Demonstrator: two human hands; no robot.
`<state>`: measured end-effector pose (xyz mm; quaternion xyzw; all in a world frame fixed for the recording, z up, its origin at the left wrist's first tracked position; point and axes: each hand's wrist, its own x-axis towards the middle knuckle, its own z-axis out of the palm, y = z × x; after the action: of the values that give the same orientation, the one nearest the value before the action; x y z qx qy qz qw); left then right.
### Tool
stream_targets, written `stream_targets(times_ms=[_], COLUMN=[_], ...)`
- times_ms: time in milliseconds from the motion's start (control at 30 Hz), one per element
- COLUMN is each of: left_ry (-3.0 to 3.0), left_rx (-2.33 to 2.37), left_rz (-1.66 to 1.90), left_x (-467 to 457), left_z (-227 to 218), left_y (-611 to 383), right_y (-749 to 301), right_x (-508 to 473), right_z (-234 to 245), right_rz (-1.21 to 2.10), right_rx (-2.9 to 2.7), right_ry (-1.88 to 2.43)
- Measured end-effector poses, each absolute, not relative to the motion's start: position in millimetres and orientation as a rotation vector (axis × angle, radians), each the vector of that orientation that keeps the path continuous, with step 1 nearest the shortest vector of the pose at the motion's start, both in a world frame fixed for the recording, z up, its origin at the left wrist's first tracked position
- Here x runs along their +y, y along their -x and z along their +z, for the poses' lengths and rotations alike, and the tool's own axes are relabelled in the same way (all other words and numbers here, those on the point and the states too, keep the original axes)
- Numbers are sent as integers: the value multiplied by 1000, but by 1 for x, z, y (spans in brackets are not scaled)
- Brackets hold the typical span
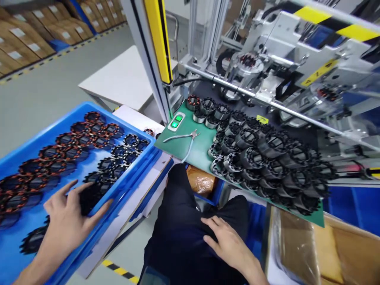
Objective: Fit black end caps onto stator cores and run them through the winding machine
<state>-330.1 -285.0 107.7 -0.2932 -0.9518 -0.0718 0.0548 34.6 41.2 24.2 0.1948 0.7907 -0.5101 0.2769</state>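
My left hand [68, 217] reaches into a blue tray [89, 107], its fingers and thumb spread wide. It is over or against a dark motor stator [89, 197]; I cannot tell if they touch. Stators with copper-red windings [73, 152] fill the tray's far side, and black ones [117, 158] stand along its near side. My right hand [227, 239] lies on my lap with fingers loosely stretched and nothing in them. Diagonal cutters [191, 136] with pale handles lie open on the green worktop [169, 144]. Bare black stators [249, 138] are stacked on the worktop's right.
A machine [285, 43] with a metal rail [237, 89] stands behind the worktop. Two green-lit buttons [177, 121] sit near a yellow upright post [160, 43]. Below are a box with a plastic-wrapped brown package [202, 182] and an open carton [350, 241] on the right.
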Motion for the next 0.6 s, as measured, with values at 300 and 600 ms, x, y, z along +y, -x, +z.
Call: stream_targets(times_ms=[300,600], left_ry=[1013,769], left_rx=[-3006,-3191], left_rz=[-89,-94], left_x=[-264,-254], left_z=[126,135], left_y=[334,329], right_y=[-54,-36], right_x=[91,90], right_z=[39,-41], right_rz=[-1550,-1370], right_rx=[1969,1749], right_ry=[-540,-260])
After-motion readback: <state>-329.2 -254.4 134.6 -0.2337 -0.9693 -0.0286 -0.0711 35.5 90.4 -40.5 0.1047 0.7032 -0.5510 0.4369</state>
